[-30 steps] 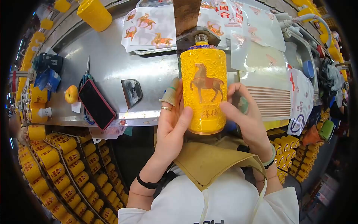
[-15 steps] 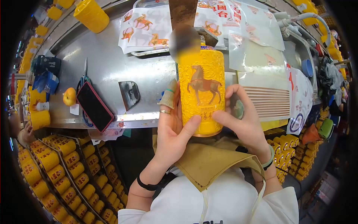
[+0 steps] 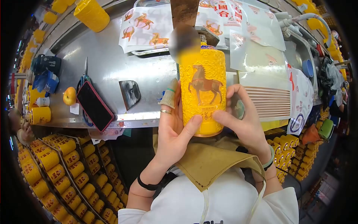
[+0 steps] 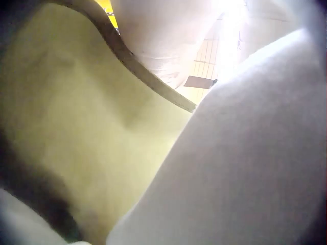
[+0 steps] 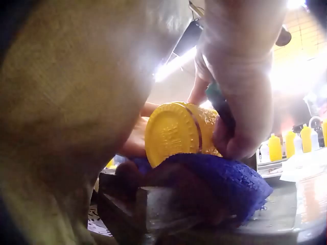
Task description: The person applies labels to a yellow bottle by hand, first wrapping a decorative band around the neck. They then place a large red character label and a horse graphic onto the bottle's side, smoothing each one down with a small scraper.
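Note:
A yellow embossed bottle (image 3: 204, 89) with a brown horse picture and brown lettering lies neck-away in the head view. My left hand (image 3: 172, 136) grips its left side, thumb on the lower front, with a cloth cover on one finger. My right hand (image 3: 242, 121) holds the right side, its thumb on the lettering near the other thumb and its index finger bent. A greenish piece (image 3: 239, 108) sits within the right hand's curl. In the right wrist view the bottle's base (image 5: 171, 135) shows just above a blue cloth-like pad (image 5: 219, 184). The left wrist view shows mostly fabric.
A metal bracket (image 3: 185, 13) stands by the bottle's neck. Horse-print sheets (image 3: 143, 28), a striped sheet (image 3: 264, 100), a phone (image 3: 95, 106), scissors (image 3: 85, 72) and an apple (image 3: 69, 96) lie on the metal table (image 3: 156, 74). Racks of yellow bottles (image 3: 63, 168) stand below left.
Both thumbs have slid inward and down onto the lettering. The bottle has shifted slightly left and down in view. A dark blurred round shape now covers part of the bottle's upper left.

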A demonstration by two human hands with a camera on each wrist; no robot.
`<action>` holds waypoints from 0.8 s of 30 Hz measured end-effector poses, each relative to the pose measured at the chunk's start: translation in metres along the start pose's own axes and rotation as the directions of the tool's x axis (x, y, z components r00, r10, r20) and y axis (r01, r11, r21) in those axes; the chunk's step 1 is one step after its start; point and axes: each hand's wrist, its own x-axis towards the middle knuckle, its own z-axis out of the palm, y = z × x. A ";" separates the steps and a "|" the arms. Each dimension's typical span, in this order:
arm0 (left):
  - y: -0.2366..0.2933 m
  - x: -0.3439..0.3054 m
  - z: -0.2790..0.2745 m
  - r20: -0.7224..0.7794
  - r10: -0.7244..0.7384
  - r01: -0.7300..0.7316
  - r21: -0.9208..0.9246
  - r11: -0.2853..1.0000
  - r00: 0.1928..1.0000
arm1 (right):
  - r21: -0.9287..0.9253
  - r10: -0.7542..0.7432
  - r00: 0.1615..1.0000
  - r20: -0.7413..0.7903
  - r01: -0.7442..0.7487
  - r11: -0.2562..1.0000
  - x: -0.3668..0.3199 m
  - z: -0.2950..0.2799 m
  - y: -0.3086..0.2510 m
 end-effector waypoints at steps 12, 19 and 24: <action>-0.001 -0.001 0.014 -0.029 0.041 -0.037 0.107 0.994 0.999 | -0.073 -0.107 0.993 -0.051 0.103 0.992 0.003 -0.006 -0.041; -0.004 0.001 0.012 -0.027 0.088 -0.081 0.190 0.978 0.996 | -0.637 -0.497 0.785 0.371 0.604 0.479 0.015 0.002 -0.074; -0.004 0.000 0.015 -0.040 0.085 -0.078 0.162 0.984 0.996 | -0.633 -0.563 0.721 0.404 0.665 0.396 0.026 0.003 -0.077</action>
